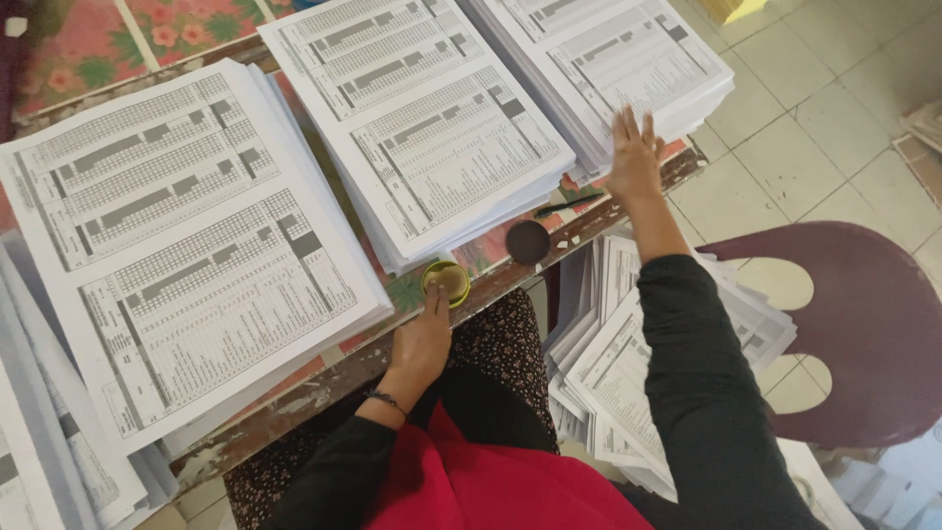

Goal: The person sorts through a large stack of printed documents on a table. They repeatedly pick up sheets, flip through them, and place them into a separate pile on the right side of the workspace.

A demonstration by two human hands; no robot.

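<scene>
1. Red cloth (491,481) on the lap is the closest thing I see, with dark sleeves on both sides of it.
2. My left hand (420,344) reaches to a small round green pot (446,282) at the near edge of the table (294,402). One finger is poked into the pot and the other fingers are curled in. It is not pinching anything.
3. Just to the right of the pot lies its dark round lid (528,240), flat on the table. A black pen (569,205) lies a bit past the lid.
4. My right hand (635,157) is up over the far right stack of papers (628,59). Its fingers are spread wide and flat. It looks a little blurry, and I cannot tell if it touches the top sheet. It holds nothing.
5. A middle stack of papers (422,118) sits between that one and a big stack of papers (186,245) on the left. All the sheets have grey tables printed on them.
6. More papers, a messy pile (608,363), lie low down beside my right arm, under the table edge.
7. A dark purple plastic chair (863,334) stands on the pale tiled floor (814,128) on the right.
</scene>
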